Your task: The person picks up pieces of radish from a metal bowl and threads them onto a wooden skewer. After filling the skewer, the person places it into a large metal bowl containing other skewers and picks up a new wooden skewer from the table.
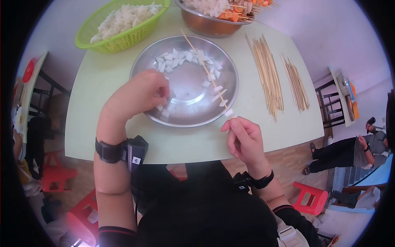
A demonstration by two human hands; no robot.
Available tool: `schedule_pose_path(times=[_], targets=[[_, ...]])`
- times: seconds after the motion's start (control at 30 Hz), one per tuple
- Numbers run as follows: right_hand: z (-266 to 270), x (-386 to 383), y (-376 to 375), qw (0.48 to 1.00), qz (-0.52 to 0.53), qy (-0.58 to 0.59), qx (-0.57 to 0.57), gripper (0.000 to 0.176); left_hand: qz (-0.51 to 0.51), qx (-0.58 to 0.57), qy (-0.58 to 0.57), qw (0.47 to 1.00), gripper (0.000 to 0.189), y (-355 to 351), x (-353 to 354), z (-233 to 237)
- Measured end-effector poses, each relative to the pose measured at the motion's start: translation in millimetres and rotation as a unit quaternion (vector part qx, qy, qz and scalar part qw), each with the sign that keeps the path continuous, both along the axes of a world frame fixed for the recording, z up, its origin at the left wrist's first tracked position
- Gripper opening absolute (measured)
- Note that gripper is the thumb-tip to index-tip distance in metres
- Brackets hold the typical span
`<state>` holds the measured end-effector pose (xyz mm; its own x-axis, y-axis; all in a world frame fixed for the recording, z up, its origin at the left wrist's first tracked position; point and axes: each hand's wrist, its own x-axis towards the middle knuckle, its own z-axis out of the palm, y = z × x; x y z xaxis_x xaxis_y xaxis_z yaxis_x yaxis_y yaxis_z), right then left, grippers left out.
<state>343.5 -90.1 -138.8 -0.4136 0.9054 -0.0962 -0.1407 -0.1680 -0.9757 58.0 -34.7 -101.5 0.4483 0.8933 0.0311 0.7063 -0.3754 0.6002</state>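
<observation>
My right hand (245,138) pinches the lower end of a thin bamboo skewer (191,46), which slants up and left across the metal bowl. Several white food pieces (217,89) are threaded along it, the lowest just above my fingertips. Inside the left part of the shallow metal bowl (142,61), my left hand (152,88) is closed, thumb against curled fingers. A white piece shows at those fingertips, partly hidden. Loose white chunks (175,59) lie mostly along the bowl's far side, with a few below my left hand.
A green basket (119,43) of white pieces stands back left. Behind the bowl, a deeper metal basin (205,25) holds white pieces and orange-and-white skewers. Long skewers (265,76) and shorter skewers (295,84) lie right on the table (103,140). A person (354,150) stands far right.
</observation>
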Motion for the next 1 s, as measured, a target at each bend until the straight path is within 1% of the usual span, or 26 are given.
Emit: schedule_pose_path(times=[0.1,0.2,0.27,0.3,0.37,0.5,0.57,0.6,0.67,0.7,0.77,0.8,0.87,1.0], targets=[[0,1,0,1.0,0.004,0.002,0.006,0.031,0.017,0.004,0.008,1.0,0.013,0,1,-1],[-3,1,-1,1.0,0.005,0.005,0.009,0.031,0.014,-0.027,0.01,0.999,0.015,0,4,4],[-2,1,-1,1.0,0.008,-0.006,0.009,0.031,0.038,-0.026,-0.038,0.998,0.016,-2,7,6],[-1,1,-2,1.0,0.012,-0.018,0.011,0.031,0.037,-0.026,-0.038,0.998,0.016,-2,8,3],[0,1,-2,1.0,0.015,-0.021,0.016,0.031,0.045,0.062,-0.138,0.987,0.019,1,7,-6],[1,1,-3,0.999,0.021,-0.024,0.022,0.03,0.082,0.072,-0.154,0.982,0.018,7,5,-2],[1,1,-4,0.999,0.023,-0.025,0.025,0.03,0.146,0.004,-0.225,0.963,0.016,12,1,-4],[1,1,-4,0.999,0.025,-0.026,0.026,0.03,0.146,0.006,-0.223,0.964,0.016,14,-1,-5],[2,1,-5,0.998,0.028,-0.035,0.033,0.03,0.174,0.003,-0.324,0.93,0.016,17,-5,-6],[2,1,-6,0.998,0.029,-0.046,0.038,0.03,0.175,0.006,-0.323,0.93,0.016,19,-7,-6],[2,1,-6,0.997,0.033,-0.051,0.047,0.029,0.202,0.009,-0.358,0.911,0.017,21,-10,-6],[2,1,-6,0.996,0.036,-0.059,0.053,0.029,0.203,0.012,-0.357,0.912,0.017,21,-11,-5],[2,1,-8,0.996,0.041,-0.063,0.057,0.028,0.207,0.013,-0.407,0.89,0.02,21,-11,-3],[1,1,-10,0.993,0.051,-0.079,0.069,0.026,0.214,0.023,-0.442,0.871,0.021,23,-17,-5]])
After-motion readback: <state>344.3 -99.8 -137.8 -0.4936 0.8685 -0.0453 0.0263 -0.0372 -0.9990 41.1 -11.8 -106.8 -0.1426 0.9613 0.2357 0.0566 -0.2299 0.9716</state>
